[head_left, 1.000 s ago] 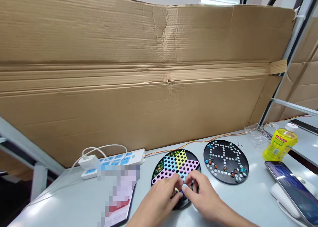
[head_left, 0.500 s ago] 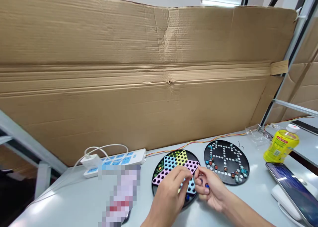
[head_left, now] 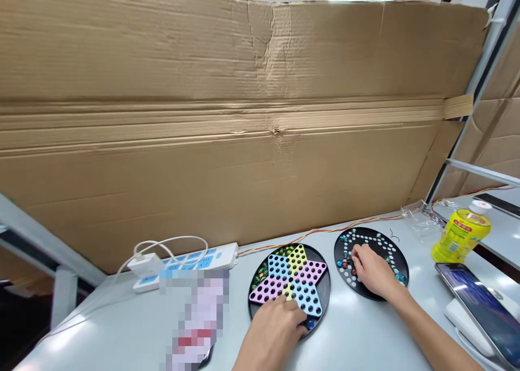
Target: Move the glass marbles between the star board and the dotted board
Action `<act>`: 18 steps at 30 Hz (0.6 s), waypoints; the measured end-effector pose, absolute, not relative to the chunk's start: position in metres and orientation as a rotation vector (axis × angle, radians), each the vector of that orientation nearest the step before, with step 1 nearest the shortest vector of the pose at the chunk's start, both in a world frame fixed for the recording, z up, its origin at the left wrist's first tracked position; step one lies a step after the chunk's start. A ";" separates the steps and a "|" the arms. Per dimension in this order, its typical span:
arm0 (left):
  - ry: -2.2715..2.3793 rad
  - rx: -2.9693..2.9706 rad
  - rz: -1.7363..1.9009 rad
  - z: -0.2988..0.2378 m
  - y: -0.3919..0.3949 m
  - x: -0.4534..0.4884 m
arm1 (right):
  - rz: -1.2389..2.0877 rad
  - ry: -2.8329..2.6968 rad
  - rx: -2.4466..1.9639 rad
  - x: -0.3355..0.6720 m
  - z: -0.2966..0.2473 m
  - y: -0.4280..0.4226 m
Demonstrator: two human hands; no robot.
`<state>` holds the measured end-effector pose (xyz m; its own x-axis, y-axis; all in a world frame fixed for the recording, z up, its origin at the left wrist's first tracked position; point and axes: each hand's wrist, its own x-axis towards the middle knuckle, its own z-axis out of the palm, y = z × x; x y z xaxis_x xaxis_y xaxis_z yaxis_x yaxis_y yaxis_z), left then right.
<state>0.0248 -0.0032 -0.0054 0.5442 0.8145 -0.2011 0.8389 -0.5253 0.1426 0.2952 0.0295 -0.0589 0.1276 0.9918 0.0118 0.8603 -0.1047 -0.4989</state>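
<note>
I count two boards on white table [head_left: 357, 327], just apart: round black Chinese checkers board with pastel star [head_left: 323, 306], round black marble board [head_left: 338, 268]. Left hand [head_left: 272, 333] rests on star board's near edge, fingers curled, blue marble [head_left: 311, 323] just beside; cannot tell if holding anything. Right hand [head_left: 376, 271] spread partly over marble board, fingers down among marbles; hold unclear. Cardboard wall [head_left: 244, 116] close behind both boards. Right of them: one yellow plastic bottle [head_left: 461, 235], one phone [head_left: 475, 311]. Left: one white power strip [head_left: 195, 262].
</note>
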 end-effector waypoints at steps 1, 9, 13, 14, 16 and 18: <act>1.387 2.587 -0.169 -0.006 -0.004 0.026 | 0.443 -1.799 -2.029 0.291 -0.056 0.027; 1.213 2.825 -0.076 -0.023 -0.005 0.027 | 0.451 -1.797 -1.610 0.263 -0.028 0.011; 1.129 2.890 0.076 -0.033 -0.004 0.026 | 0.682 -2.093 -1.314 0.237 -0.028 -0.007; 1.112 2.898 0.106 -0.034 -0.004 0.026 | 0.706 -2.159 -1.275 0.231 -0.029 -0.011; 1.083 2.911 0.124 -0.035 -0.005 0.025 | 0.724 -2.232 -1.245 0.222 -0.032 -0.017; 1.064 2.921 0.117 -0.035 -0.004 0.024 | 0.735 -2.245 -1.247 0.219 -0.035 -0.019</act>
